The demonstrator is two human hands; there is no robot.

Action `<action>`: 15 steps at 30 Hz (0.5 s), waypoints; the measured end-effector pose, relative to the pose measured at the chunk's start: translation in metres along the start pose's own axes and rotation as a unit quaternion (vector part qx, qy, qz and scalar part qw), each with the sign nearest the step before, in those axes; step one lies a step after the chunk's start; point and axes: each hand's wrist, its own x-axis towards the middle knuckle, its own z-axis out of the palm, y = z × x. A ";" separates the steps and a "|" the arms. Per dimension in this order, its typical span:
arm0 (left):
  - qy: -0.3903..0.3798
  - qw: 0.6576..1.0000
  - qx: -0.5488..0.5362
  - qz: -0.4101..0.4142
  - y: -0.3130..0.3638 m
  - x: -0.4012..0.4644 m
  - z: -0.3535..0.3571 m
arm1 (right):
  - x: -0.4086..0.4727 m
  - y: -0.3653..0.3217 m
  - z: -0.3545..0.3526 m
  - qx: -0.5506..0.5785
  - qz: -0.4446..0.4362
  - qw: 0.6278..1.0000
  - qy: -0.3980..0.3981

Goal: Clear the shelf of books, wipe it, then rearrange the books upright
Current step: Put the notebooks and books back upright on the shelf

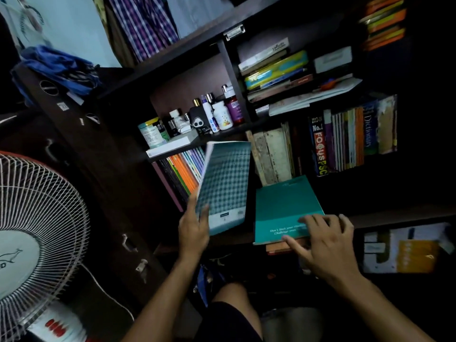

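My left hand (193, 228) grips the bottom of a teal patterned book (225, 183) and holds it tilted upright in front of the dark shelf (385, 217). A plain teal book (286, 208) lies flat on a small stack at the shelf's front edge. My right hand (323, 239) rests on its near end, fingers spread over the cover and thumb at its front edge. Thin colourful books (183, 172) stand at the shelf's left. Old worn books (274, 154) and a row with a dictionary (370, 127) stand further right.
A white cage fan (37, 225) stands at the left. Bottles and jars (212, 114) fill the compartment above, next to a flat pile of books (276, 72). A lower shelf holds papers (404, 250). My knee (232, 299) is below the hands.
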 end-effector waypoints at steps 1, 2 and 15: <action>-0.025 0.999 -0.009 0.028 0.014 0.010 -0.012 | 0.002 0.001 -0.001 0.028 0.004 0.999 0.029; -0.058 0.997 -0.028 0.042 0.029 0.020 -0.023 | 0.004 0.001 -0.003 0.054 0.002 0.997 0.055; -0.322 0.855 -0.366 -0.179 0.140 0.055 -0.051 | 0.004 -0.018 -0.025 0.237 -0.015 0.971 -0.015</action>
